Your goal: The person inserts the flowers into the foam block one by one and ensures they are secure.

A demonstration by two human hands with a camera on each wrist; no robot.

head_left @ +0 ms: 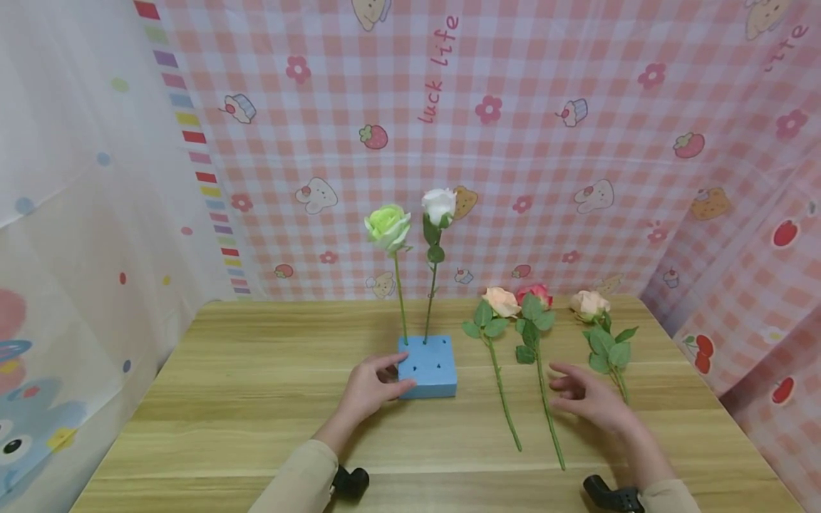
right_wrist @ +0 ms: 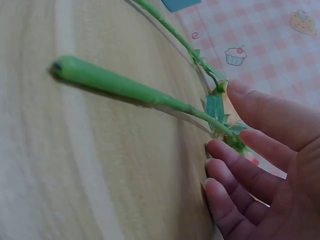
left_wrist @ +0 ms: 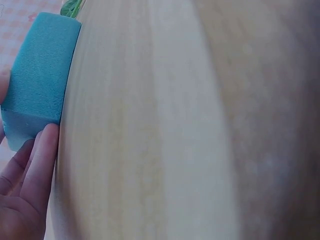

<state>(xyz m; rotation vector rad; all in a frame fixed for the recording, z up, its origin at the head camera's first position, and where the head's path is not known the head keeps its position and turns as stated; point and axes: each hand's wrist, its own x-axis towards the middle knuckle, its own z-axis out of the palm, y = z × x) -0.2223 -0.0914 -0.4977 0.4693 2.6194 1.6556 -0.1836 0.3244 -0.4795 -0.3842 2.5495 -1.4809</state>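
My left hand grips the left side of a blue foam block, thumb at the front and fingers toward the back. Small holes show in the block's top. A green-and-white rose and a white rose stand upright in its back part. To the right, a red rose lies with its stem toward me. Beside that stem hovers my right hand, fingers loosely bent and holding nothing. In the right wrist view, the fingertips are close to the green stem.
A peach rose lies between the block and the red rose. Farther right is a pale pink rose, its lower stem partly hidden by my right hand. A checked cloth hangs behind the wooden table.
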